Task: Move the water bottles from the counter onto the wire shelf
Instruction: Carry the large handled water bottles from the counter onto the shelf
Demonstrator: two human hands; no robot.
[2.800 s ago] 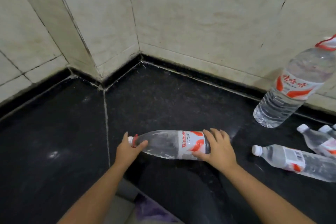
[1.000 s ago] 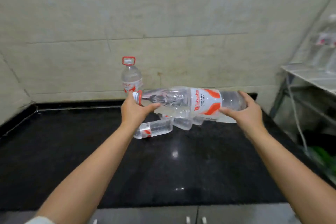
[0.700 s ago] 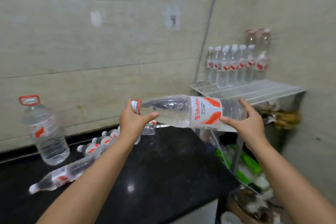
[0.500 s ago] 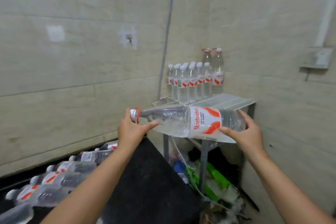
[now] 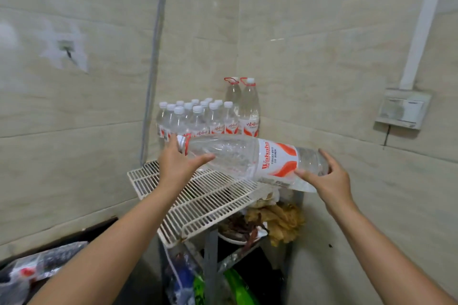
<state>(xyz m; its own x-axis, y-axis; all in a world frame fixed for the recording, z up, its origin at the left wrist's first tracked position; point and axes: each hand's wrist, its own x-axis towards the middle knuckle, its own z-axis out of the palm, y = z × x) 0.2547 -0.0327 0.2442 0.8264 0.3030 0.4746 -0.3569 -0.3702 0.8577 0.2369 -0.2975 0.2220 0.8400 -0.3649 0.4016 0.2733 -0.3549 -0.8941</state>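
Both hands hold one big bottle (image 5: 250, 158) on its side in the air, just above the wire shelf (image 5: 198, 195). The left hand (image 5: 177, 163) wraps the neck end, thumb stretched along the clear shoulder, fingers curled behind the red-ringed cap. The right hand (image 5: 327, 176) cups the base end, thumb under the red-and-white label, fingers curved over the bottom. So each grip is closed on the bottle, not spread. The cap points left and the base sits a little lower, out past the shelf's right edge.

At the back of the shelf, in the wall corner, small bottles (image 5: 195, 119) stand packed upright, with two tall bottles (image 5: 244, 106) behind them. At lower left, lying bottles (image 5: 37, 267) rest on the dark bench (image 5: 99, 230).
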